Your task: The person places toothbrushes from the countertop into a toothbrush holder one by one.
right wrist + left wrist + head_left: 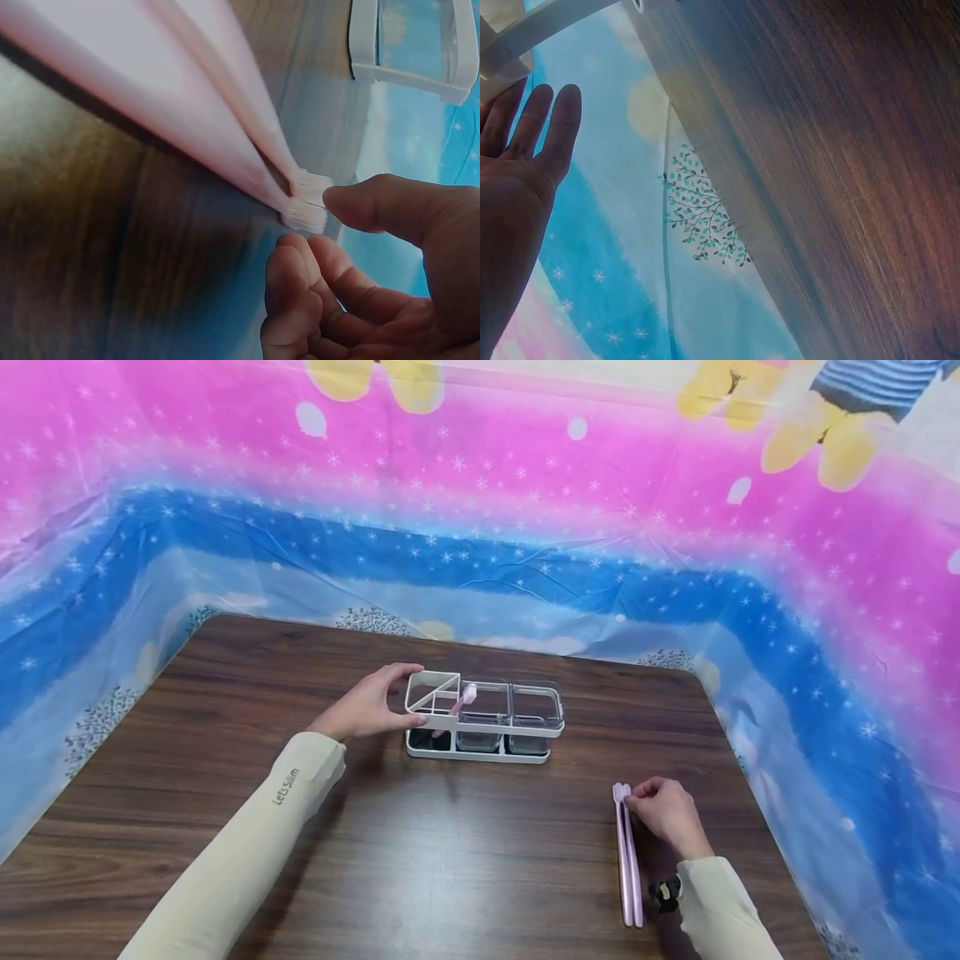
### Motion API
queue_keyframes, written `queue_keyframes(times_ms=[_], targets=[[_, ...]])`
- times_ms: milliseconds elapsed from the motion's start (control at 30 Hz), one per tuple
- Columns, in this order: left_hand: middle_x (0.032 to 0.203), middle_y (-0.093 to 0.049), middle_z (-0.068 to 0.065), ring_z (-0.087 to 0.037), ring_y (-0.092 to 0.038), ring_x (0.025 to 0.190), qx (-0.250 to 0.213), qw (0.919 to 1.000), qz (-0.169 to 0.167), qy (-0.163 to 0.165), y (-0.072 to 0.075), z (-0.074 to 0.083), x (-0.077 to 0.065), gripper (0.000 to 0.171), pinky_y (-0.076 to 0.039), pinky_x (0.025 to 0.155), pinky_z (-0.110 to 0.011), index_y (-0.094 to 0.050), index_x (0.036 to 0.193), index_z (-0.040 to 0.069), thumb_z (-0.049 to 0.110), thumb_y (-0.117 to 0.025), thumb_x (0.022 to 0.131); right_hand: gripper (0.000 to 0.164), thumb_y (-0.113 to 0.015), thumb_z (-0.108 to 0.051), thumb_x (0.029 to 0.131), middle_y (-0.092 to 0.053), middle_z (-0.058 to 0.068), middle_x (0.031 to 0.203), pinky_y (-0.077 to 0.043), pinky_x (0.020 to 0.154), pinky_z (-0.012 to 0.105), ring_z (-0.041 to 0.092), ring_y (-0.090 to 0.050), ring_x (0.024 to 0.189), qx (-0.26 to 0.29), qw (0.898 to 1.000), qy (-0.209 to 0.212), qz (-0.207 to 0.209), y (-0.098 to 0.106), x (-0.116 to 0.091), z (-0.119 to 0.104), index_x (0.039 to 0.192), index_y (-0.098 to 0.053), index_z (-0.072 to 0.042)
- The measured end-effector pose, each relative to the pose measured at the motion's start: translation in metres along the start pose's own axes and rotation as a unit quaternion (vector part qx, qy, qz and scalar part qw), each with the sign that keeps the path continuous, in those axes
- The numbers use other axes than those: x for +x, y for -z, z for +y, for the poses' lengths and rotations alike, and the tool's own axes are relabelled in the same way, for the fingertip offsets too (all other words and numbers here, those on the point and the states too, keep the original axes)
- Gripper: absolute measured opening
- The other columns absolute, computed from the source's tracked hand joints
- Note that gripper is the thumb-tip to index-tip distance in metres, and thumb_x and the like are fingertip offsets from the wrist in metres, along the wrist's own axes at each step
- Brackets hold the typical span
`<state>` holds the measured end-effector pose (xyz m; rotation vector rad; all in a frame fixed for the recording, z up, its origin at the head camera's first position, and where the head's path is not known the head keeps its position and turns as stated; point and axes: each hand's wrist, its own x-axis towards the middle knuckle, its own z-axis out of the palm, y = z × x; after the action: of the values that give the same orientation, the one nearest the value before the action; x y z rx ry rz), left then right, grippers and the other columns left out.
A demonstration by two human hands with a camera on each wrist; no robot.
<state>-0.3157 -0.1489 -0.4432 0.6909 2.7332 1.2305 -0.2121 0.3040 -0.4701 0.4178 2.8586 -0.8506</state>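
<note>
My left hand [369, 702] grips the left end of a white toothbrush holder [480, 725], thumb at the front and fingers at the back. In the left wrist view, several fingers [562, 127] extend beside the holder's white frame [551, 26]. A pink toothbrush [459, 703] stands tilted in a left compartment, head up. To the right, two pink toothbrushes [628, 860] lie side by side on the table. My right hand [667, 810] is at their heads; in the right wrist view its thumb tip overlaps the white bristles [306, 216], with a gap between thumb and curled fingers.
Two clear cups [536, 706] sit in the holder's middle and right places. The dark wood table [360, 877] ends at a patterned cloth [480, 560] at the back and sides. A black device [664, 893] is worn on my right wrist.
</note>
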Motion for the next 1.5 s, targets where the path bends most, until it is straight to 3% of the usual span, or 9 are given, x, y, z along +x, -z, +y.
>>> queue_keyframes(times_ms=[567,1100,1500], targets=[[0.124,-0.050,-0.011,-0.034,-0.054,0.109,-0.005,1.0000,0.003,-0.008,-0.001,-0.002,-0.001,0.082,-0.045,0.088,-0.051,-0.040,0.140,0.009,0.037,-0.080,0.074,0.015,-0.069,-0.018,0.079,-0.059,0.009,0.078,-0.040,0.060,0.036,0.026,-0.053,0.072,-0.025,0.999,0.019,0.014,-0.010,0.000,0.005,0.081,-0.064,-0.004],[0.125,-0.050,-0.011,-0.036,-0.054,0.110,-0.010,0.9999,0.006,-0.011,-0.002,-0.003,0.001,0.083,-0.045,0.088,-0.052,-0.040,0.140,0.010,0.038,-0.080,0.074,0.017,-0.070,-0.022,0.076,-0.061,0.010,0.076,-0.042,0.071,0.048,0.033,-0.056,0.075,-0.060,0.998,0.000,0.031,-0.009,0.004,0.001,0.073,-0.065,-0.006],[0.123,-0.050,-0.010,-0.036,-0.054,0.109,-0.011,0.9999,0.007,-0.010,-0.002,-0.004,0.001,0.082,-0.045,0.088,-0.052,-0.040,0.140,0.011,0.037,-0.081,0.073,0.022,-0.071,-0.029,0.076,-0.062,0.011,0.078,-0.043,0.064,0.045,0.033,-0.056,0.074,-0.080,0.996,-0.023,0.024,-0.006,0.005,0.002,0.071,-0.067,-0.008]])
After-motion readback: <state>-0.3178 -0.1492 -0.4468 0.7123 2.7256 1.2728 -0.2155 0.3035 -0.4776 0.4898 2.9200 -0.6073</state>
